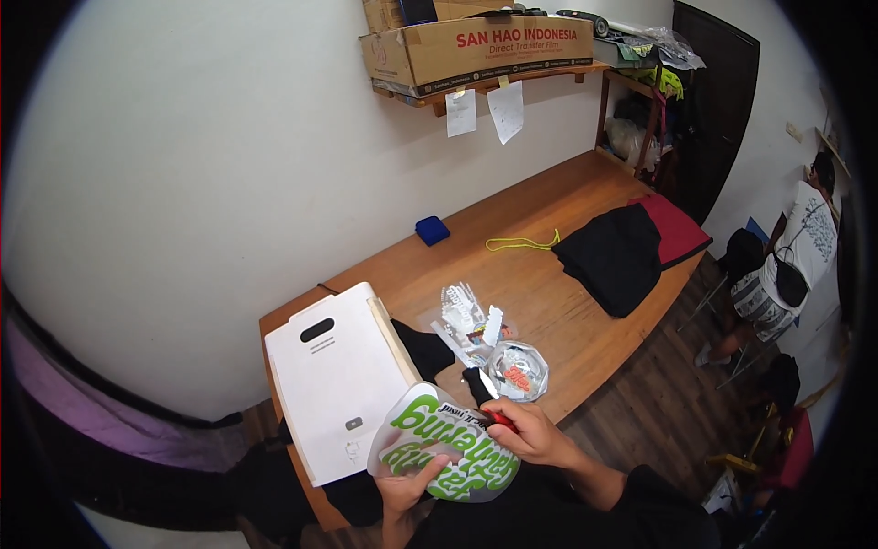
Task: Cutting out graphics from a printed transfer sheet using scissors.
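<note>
My left hand (409,489) grips the near edge of a clear film sheet (430,437) printed with large green lettering, held above the front of the wooden table (549,302). My right hand (532,434) holds red-handled scissors (487,400), whose blades point up toward the table, at the sheet's right edge. Just beyond the hands lie cut film pieces: a round one with a red print (519,371) and several white ones (465,308).
A white flat machine with a handle slot (331,377) sits left of the sheet. Black cloth (422,348) lies beside it. Farther off are folded black and red garments (631,252), a yellow cord (521,242) and a small blue box (432,230). A seated person (786,265) is at the right.
</note>
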